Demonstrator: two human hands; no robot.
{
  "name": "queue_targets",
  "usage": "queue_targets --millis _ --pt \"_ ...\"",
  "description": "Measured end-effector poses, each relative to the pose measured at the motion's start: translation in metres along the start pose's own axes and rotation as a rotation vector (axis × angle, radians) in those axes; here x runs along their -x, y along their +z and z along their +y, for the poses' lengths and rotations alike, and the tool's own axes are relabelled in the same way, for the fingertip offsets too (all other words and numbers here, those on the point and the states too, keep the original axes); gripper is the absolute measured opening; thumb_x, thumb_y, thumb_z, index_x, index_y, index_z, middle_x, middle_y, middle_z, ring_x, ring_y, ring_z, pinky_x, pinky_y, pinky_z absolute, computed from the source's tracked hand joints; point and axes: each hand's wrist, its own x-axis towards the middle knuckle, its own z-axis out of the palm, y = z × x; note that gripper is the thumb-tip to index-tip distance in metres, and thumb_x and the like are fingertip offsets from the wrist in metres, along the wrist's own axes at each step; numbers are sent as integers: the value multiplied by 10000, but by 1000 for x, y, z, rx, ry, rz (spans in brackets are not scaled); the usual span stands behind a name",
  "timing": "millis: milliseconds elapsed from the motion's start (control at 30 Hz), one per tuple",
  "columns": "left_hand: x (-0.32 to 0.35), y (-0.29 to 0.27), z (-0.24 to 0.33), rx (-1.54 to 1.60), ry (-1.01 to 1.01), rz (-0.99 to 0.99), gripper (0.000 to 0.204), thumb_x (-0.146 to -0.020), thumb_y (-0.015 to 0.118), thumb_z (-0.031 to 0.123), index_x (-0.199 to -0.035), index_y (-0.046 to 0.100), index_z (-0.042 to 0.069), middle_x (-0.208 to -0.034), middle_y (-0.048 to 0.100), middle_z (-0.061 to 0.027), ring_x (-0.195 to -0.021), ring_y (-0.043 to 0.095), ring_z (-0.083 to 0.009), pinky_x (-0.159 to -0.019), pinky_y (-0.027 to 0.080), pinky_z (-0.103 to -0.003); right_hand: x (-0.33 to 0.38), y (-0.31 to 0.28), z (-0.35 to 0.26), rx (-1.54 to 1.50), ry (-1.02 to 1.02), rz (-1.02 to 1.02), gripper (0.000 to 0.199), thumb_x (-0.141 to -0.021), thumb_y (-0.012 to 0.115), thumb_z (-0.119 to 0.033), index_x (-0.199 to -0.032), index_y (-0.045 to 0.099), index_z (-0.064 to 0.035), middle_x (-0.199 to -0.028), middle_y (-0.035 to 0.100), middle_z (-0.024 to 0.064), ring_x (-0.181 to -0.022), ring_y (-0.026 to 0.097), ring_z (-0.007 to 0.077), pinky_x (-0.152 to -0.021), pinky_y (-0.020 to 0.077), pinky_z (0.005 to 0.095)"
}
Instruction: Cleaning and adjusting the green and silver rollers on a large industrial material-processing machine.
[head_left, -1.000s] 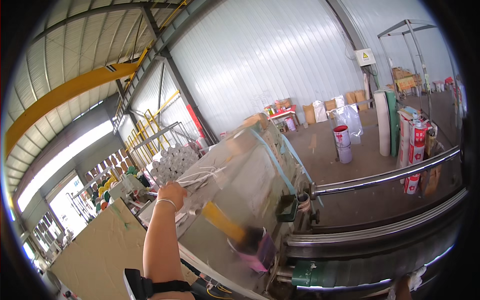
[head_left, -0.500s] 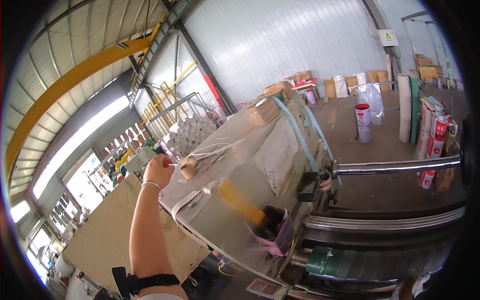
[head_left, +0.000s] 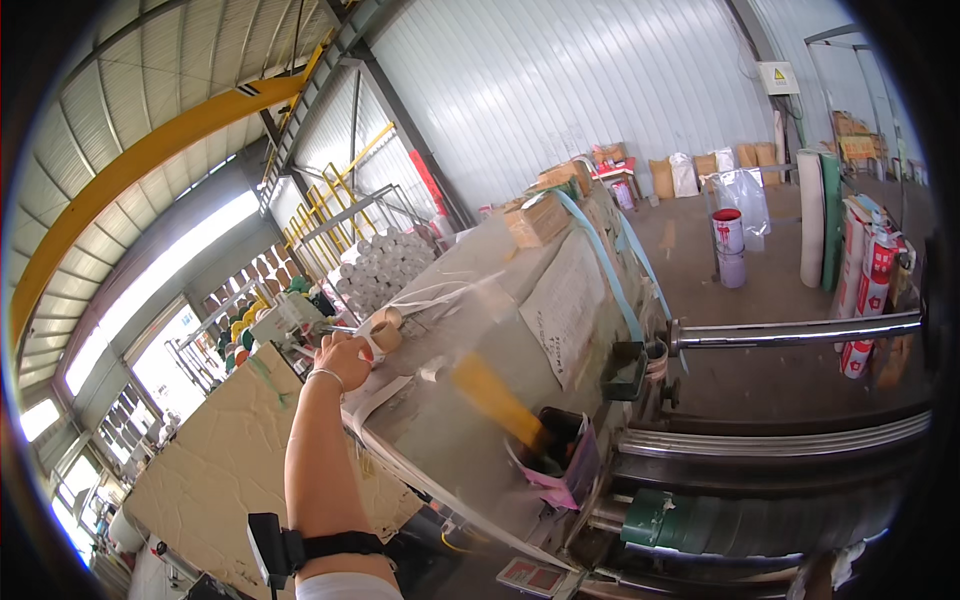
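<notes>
My left hand (head_left: 342,360), wearing a thin bracelet, reaches to the left edge of the grey worktop (head_left: 455,315). Its fingers are curled closed against a small white roll (head_left: 374,351); its far side is hidden by the hand. Just beyond stand brown cardboard-coloured tape rolls (head_left: 386,335), one behind another. A thin metallic rod (head_left: 341,328) shows above my knuckles. My right hand is out of view.
A pink-purple bin (head_left: 575,470) with a blurred yellow-handled tool (head_left: 497,397) hangs at the worktop's near edge. To the right are a green tray (head_left: 624,372), a steel bar (head_left: 800,332) and a green-ended roller (head_left: 655,518). A cardboard box (head_left: 537,220) sits at the far end.
My left hand has moved right and lower, close to the tape rolls. A white roll now shows at its fingers. The view has shifted slightly.
</notes>
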Motion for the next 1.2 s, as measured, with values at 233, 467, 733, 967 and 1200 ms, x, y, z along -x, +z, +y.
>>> queue_targets --millis 233,467,733,967,1200 --pt "-18 24 -16 155 52 -7 267 -740 577 145 -984 657 216 -1337 443 -100 -1298 312 -333 -1104 226 -442 14 -2 6 -14 62 -12 394 -921 451 -364 -1162 564 -72 -1074 622 126 -1023 578 287 -908 401 423" --pt "-2 0 -17 106 -61 -116 236 -732 678 287 -948 678 192 -1338 438 -156 -1311 273 -374 -1076 241 -502 26 6 24 -8 122 -14 406 -928 437 -369 -1212 545 -100 -1122 610 105 -1074 565 269 -958 379 420" --pt "-24 41 -85 507 103 -199 309 -781 688 275 -856 669 -24 -777 643 -59 -725 573 -137 -683 456 -302 35 7 31 20 233 5 425 -936 421 -375 -1269 522 -131 -1178 595 80 -1132 551 249 -1016 354 417" --pt "11 0 -74 231 147 582 241 -832 608 244 -944 656 36 -838 657 -72 -761 592 -139 -696 460 -278 60 -5 9 -271 352 168 458 -888 493 -371 -1261 481 -105 -1163 583 79 -1050 577 232 -900 463 334" --pt "291 67 125 1199 17 608 302 -880 595 133 -1116 573 -53 -844 509 -6 -789 487 -101 -739 407 -224 22 48 41 -1325 343 272 545 -806 636 -199 -1294 399 -151 -1140 507 59 -965 526 183 -826 482 303"
